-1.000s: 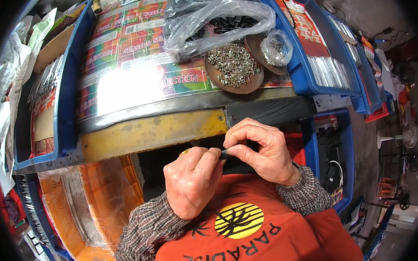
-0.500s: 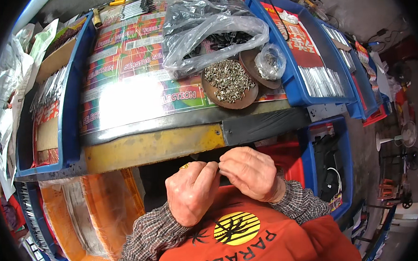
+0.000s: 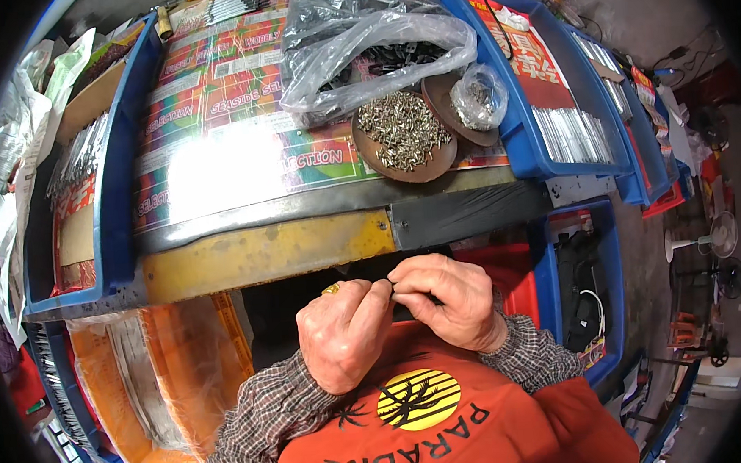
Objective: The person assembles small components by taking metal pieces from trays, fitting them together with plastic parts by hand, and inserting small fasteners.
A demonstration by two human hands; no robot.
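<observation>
My left hand (image 3: 343, 333) and my right hand (image 3: 448, 301) meet fingertip to fingertip in front of the table edge, above my red apron (image 3: 518, 422). Both are closed in a pinch. A tiny dark bit shows between the fingertips, too small to name. A yellow ring (image 3: 332, 289) sits on a left finger. Beyond the hands, on the table, a round brown dish (image 3: 372, 157) holds a heap of small shiny metal parts (image 3: 407, 127). Behind it lies an open clear plastic bag (image 3: 328, 85) with black pieces (image 3: 398, 57) inside.
A second brown dish (image 3: 437, 92) carries a small clear bag (image 3: 478, 99). Blue trays with thin silver rods stand at left (image 3: 119, 213) and right (image 3: 525, 150). The table's yellow edge (image 3: 270, 255) runs before me. Below are an orange crate (image 3: 177, 392) and a blue bin (image 3: 614, 301).
The hands stay pinched together, with the right fingers slightly more spread and a dark bit now showing at the tips. The view has shifted slightly.
</observation>
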